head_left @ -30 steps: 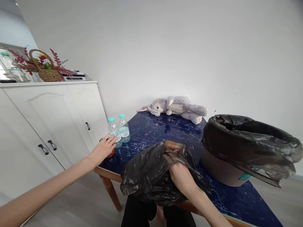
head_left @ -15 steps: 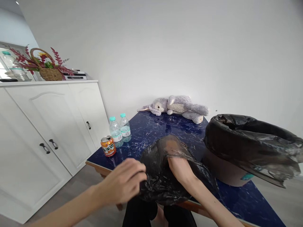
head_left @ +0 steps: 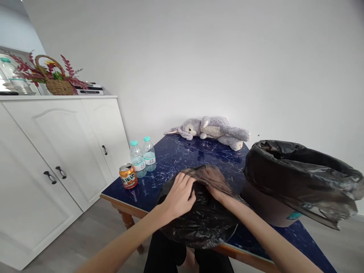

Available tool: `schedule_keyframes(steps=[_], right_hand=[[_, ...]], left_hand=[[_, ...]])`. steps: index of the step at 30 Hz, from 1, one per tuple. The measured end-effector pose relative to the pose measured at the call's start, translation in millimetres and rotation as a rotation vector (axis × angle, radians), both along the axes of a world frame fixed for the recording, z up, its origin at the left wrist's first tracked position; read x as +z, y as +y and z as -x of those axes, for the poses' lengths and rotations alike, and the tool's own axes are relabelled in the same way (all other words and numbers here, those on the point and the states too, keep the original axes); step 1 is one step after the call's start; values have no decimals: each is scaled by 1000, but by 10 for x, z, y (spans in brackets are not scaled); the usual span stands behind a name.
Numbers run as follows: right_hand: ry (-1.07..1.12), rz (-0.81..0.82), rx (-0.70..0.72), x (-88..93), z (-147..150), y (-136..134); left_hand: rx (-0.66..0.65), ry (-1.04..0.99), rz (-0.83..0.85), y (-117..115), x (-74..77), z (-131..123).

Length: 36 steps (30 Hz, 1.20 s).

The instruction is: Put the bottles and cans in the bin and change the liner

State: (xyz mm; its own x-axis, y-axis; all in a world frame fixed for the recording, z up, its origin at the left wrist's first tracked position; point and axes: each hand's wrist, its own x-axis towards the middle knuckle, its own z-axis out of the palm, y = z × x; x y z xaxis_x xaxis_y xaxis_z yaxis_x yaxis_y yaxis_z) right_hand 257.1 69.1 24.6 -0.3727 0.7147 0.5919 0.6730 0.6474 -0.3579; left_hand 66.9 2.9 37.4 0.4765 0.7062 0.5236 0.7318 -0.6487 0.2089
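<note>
Plastic, thin, black and creased, made up the bag (head_left: 199,223) bunched at the near edge of the worktop (head_left: 176,159), part of it overhanging the wooden border above the person's black-clad legs (head_left: 165,252). From where I stood, the left hand (head_left: 178,195) had its fingers bent over the top of the bag near the opening, the thumb a little apart; I could not tell whether they pinched the film or merely pressed on it. The right hand (head_left: 213,182) was inside the bag's mouth, showing dimly through the film, and I could not make out whether it grasped anything. To the right, just beside the bag, stood a brownish bin (head_left: 264,210) whose black liner (head_left: 287,172) was folded down over the rim and hung in a ragged flap. On the left of the marbled blue surface an orange drink can (head_left: 128,176) stood upright, near two clear water bottles (head_left: 138,163) with turquoise caps. A gray plush rabbit (head_left: 213,129) lay along the back. Farther left, a wicker flower basket (head_left: 59,87) sat on a white cabinet (head_left: 65,140).
</note>
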Motion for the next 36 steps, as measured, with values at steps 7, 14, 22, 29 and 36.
schedule_keyframes(steps=[7, 14, 22, 29, 36], right_hand=[[120, 376, 246, 116, -210, -592], [594, 499, 401, 394, -46, -871], [597, 490, 433, 210, 11, -795], [181, 395, 114, -693, -71, -523], [185, 272, 187, -1132, -201, -422]], left_hand=[[-36, -11, 124, -122, 379, 265], [-124, -182, 328, -411, 615, 256], [-41, -543, 490, -652, 675, 349], [301, -928, 202, -769, 576, 814], [788, -1108, -52, -758, 113, 1593]])
